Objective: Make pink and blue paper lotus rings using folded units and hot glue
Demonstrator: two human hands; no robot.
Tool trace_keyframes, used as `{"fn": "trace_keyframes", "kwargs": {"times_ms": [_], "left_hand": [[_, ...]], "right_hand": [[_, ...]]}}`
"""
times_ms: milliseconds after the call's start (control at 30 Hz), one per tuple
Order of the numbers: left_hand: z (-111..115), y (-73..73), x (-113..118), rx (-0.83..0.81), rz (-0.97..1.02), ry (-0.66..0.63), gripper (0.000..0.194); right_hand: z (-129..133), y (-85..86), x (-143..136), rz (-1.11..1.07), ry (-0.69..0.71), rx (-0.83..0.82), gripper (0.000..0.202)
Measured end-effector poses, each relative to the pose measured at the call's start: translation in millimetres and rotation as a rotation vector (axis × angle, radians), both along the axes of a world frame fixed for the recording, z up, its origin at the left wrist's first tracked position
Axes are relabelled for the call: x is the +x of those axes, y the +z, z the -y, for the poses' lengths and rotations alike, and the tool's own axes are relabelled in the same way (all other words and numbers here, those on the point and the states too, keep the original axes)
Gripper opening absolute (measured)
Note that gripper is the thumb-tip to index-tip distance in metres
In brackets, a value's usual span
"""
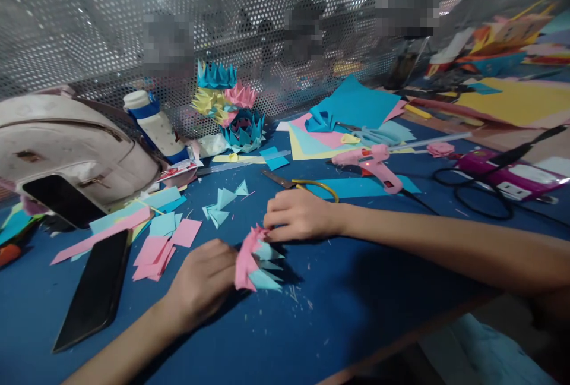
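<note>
A small pink and light-blue folded-paper piece [249,263] with pointed tips lies on its side just above the blue table, its tips facing right. My left hand [202,278] grips its left side, with the fingertips hidden behind the pink paper. From the upper right, my right hand [300,215] is closed at its top edge, the thumb and fingers pinching the pink part. Beyond my hands lie light-blue folded triangles [222,199] and scissors [312,184] with yellow handles. Pink paper squares [154,257] are stacked left of my left hand.
A pink glue gun [371,162] stands behind my right forearm, its cord trailing right. Finished paper flowers [243,129] are piled against the perforated metal screen [267,28]. Left are a phone [93,290], a bag [66,141] and a bottle [155,126]. A purple device [507,174] lies right.
</note>
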State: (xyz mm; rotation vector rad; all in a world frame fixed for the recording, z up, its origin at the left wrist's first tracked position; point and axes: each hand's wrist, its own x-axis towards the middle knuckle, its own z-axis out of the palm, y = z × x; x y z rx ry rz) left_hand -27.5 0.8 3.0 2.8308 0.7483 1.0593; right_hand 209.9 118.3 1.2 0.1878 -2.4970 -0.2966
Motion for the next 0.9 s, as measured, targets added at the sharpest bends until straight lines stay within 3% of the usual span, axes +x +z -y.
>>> {"fn": "trace_keyframes", "kwargs": {"times_ms": [67,167,433,900], "left_hand": [[3.2,-3.0,3.2,0.074,-0.176,-0.005,0.03],[9.9,-2.3,7.7,0.151,-0.258,0.01,0.032],[22.5,-1.0,13.4,0.21,-0.331,0.084,0.035],[25.1,-1.0,16.7,0.127,-0.289,0.157,0.033]], "right_hand": [[1.0,-0.3,-0.9,0.048,0.016,0.103,0.021],[2.4,2.1,-1.3,0.087,0.008,0.14,0.021],[1.9,3.3,-1.0,0.2,-0.019,0.111,0.022],[0.9,-1.9,-6.8,0.228,-0.029,0.033,0.021]]}}
